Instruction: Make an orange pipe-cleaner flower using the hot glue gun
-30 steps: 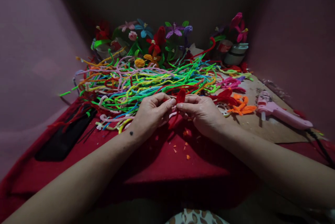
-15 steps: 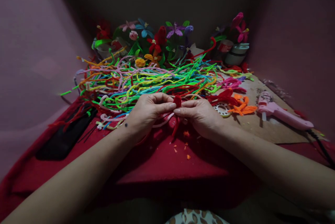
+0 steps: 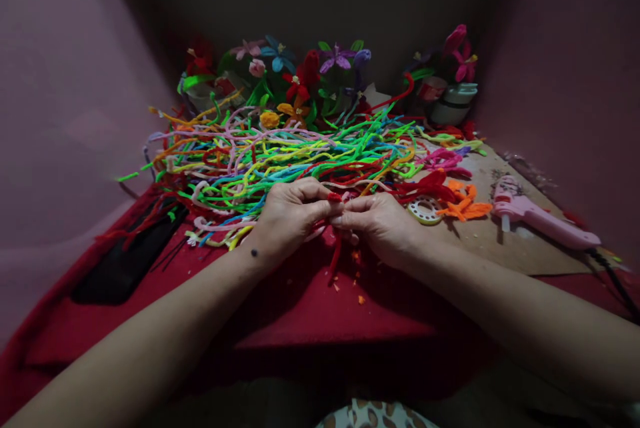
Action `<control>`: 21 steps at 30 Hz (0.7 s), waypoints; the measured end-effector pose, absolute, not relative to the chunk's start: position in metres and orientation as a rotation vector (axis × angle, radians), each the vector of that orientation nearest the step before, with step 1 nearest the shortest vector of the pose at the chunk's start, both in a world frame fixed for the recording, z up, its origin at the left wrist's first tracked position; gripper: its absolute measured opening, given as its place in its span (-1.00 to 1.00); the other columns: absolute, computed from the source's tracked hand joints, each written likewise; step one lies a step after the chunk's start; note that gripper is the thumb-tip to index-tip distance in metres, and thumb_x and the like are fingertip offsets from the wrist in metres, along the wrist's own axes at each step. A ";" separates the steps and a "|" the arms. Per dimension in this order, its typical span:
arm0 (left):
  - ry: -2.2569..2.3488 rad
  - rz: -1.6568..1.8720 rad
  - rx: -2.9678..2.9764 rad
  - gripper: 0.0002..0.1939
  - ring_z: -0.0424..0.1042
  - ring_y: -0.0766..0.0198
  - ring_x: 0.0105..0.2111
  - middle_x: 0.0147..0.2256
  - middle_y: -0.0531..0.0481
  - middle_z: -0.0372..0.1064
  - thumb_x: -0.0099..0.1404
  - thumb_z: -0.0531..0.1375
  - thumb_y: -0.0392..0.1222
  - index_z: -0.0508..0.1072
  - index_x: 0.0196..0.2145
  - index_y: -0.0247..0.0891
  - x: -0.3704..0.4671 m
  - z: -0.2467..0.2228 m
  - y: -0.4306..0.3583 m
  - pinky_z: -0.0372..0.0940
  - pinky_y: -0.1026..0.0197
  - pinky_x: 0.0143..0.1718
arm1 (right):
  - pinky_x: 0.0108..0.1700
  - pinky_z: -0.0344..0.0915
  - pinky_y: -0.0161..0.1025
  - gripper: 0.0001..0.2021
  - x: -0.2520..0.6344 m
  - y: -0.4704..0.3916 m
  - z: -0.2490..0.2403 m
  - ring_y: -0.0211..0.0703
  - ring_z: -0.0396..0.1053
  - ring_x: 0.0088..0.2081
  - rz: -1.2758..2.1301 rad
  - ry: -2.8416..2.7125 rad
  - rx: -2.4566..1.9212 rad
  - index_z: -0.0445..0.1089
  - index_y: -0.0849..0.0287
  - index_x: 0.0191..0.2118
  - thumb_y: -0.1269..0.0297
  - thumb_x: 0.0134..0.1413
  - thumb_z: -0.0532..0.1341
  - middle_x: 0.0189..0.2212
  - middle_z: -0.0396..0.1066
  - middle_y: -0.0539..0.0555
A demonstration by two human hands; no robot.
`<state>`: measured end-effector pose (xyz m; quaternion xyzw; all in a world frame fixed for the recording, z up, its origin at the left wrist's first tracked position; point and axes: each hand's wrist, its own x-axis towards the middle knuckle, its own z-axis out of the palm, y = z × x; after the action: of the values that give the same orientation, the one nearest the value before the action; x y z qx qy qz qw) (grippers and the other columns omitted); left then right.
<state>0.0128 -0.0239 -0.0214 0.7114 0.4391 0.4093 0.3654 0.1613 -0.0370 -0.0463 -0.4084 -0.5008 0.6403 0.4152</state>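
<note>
At the far left, a black, flat, rectangular object (image 3: 113, 271) lies on the red cloth table cover (image 3: 300, 321). Beside it spreads a tangled pile of multicoloured fuzzy stems (image 3: 280, 155); upright fuzzy-stem flowers (image 3: 336, 58) stand behind the pile.

Left hand (image 3: 287, 218): narrow pinch, thumb and index finger closed on the small red fuzzy-stem piece (image 3: 335, 264). The piece is located between the two hands, above the cloth; a short red tip shows at the upper edge of the pinch and a strand hangs below. Its middle is hidden by the fingers.

Right hand (image 3: 383, 221): thumb and index finger closed on the same piece, fingertips meeting those of the left hand.

Step in hand, as judged from this grip: two-handed bending or pressing of the piece. Work from this position calls for steady fingertip pressure on both sides and control of the loose strand.

To the right, a white perforated ring (image 3: 424, 220) lies near red fuzzy loops (image 3: 430, 187) and an orange fuzzy-stem shape (image 3: 465, 205). Farther right, a pink glue gun (image 3: 550, 218) rests on a brown cardboard sheet (image 3: 500, 251), nozzle towards the hands.
</note>
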 end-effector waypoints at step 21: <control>1.193 0.852 1.654 -0.79 0.09 0.48 -0.66 -0.67 0.13 0.19 0.00 0.26 -0.10 0.46 -0.55 -0.34 0.007 -0.005 -0.020 -0.01 0.38 -0.63 | -0.54 -0.03 -0.33 -0.85 0.169 -0.028 -0.045 -0.39 0.11 -0.61 1.588 -1.011 -0.909 0.35 0.25 -0.51 0.31 -0.20 0.32 -0.64 0.22 -0.08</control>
<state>0.0068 -0.0202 -0.0054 0.6686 0.4824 0.3446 0.4490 0.1686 -0.0283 -0.0446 -0.3762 -0.4183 0.6571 0.5017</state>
